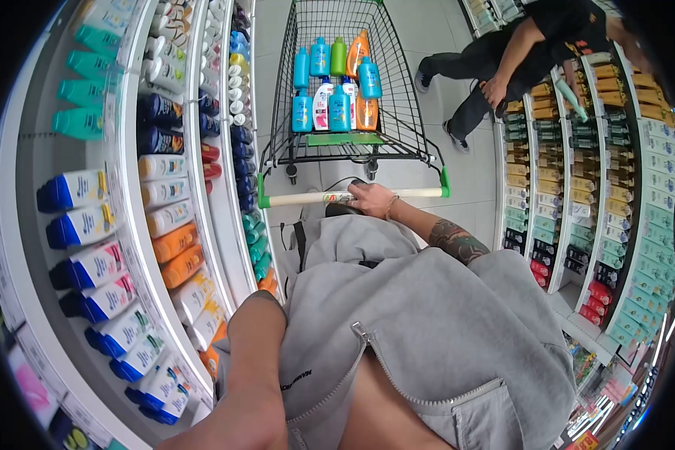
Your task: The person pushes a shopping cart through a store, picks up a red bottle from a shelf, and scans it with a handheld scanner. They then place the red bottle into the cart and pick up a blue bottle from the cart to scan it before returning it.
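Note:
My right hand [371,199] rests on the cream handle bar [292,199] of a shopping cart, its fingers curled over the bar near the middle. The forearm above it is tattooed. My left arm bends at the lower left, and its hand is out of the picture. Inside the black wire cart [397,97] stand several bottles: blue bottles [302,112], a green bottle [338,58], orange bottles [366,112] and white bottles with a red and pink label [322,105].
Shelves [131,225] packed with shampoo bottles line the left side close to me. More stocked shelves [566,187] run along the right. A person in black [495,64] stands right of the cart, holding a pale green bottle [571,100]. Grey tiles [465,176] cover the floor.

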A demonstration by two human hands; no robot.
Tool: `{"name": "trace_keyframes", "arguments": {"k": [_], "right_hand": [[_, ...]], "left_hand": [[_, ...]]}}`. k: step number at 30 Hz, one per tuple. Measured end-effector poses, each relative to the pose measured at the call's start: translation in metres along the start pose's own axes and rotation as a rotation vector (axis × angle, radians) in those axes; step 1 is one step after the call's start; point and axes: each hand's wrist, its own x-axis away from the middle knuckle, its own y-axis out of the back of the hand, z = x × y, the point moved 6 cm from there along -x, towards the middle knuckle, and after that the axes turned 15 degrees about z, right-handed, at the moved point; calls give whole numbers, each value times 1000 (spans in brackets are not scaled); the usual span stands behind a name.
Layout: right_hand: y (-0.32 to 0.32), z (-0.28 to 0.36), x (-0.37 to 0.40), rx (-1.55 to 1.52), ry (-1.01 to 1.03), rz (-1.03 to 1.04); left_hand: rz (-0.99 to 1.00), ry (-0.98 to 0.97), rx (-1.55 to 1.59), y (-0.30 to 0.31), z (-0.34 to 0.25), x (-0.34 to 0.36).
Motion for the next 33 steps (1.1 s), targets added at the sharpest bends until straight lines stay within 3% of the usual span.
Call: {"name": "trace_keyframes", "arguments": {"k": [7,10,15,22,31,33], "right_hand": [[46,-65,-24,-134,-11,-28],[54,-97,-39,-134,-4,-11],[82,-149,-58,-71,10,-19],[109,-230,-81,-75,56,-112],[172,-336,-123,-154,33,-27],[185,-360,-134,-157,46,-43]], "left_hand": [[-4,86,89,18,90,-6],[-12,102,-149,24,129,-6],[96,127,113,23,211,-7],[133,143,201,24,326,-13],[83,149,170,61,424,-25],[76,172,13,76,441,-31]]}}
